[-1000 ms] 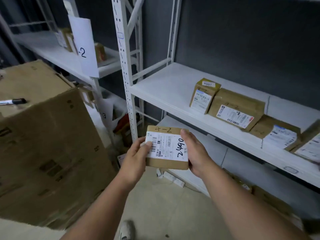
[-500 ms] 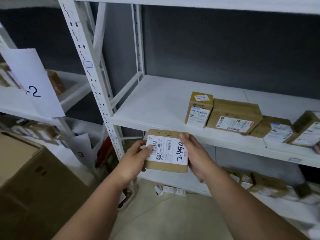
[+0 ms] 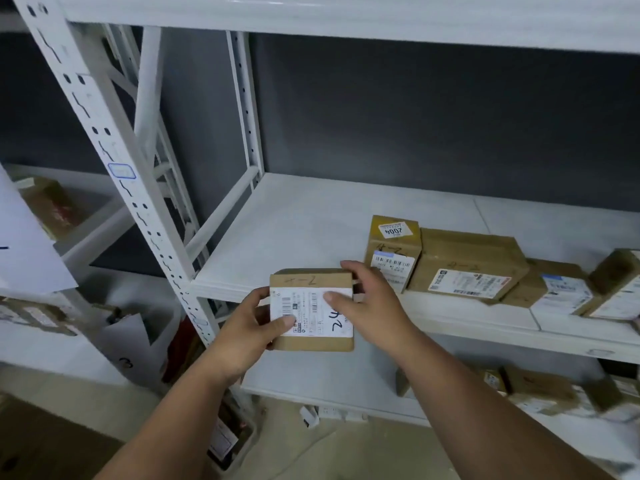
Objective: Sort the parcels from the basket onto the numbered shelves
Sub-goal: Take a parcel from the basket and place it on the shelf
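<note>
A flat brown parcel (image 3: 311,308) with a white label and "4-2" handwritten on its top flap is held in front of the white shelf's front edge (image 3: 242,289). My left hand (image 3: 252,327) grips its left side, thumb on the label. My right hand (image 3: 367,299) grips its right side, thumb across the label and fingers behind the far edge. On the shelf, just right of the parcel, stands a small box labelled "2004" (image 3: 393,251), then a wider brown parcel (image 3: 467,263) and more boxes (image 3: 561,289) in a row.
A white perforated upright (image 3: 114,174) rises left of the shelf. A paper sign (image 3: 24,244) hangs on the neighbouring rack at far left. The lower shelf (image 3: 346,375) carries several parcels (image 3: 536,386) at right. A cardboard box (image 3: 45,441) sits at bottom left.
The view moved closer to the shelf. Both hands raised the parcel up to the shelf's front edge, and my right hand shifted over its label, covering part of the handwritten number.
</note>
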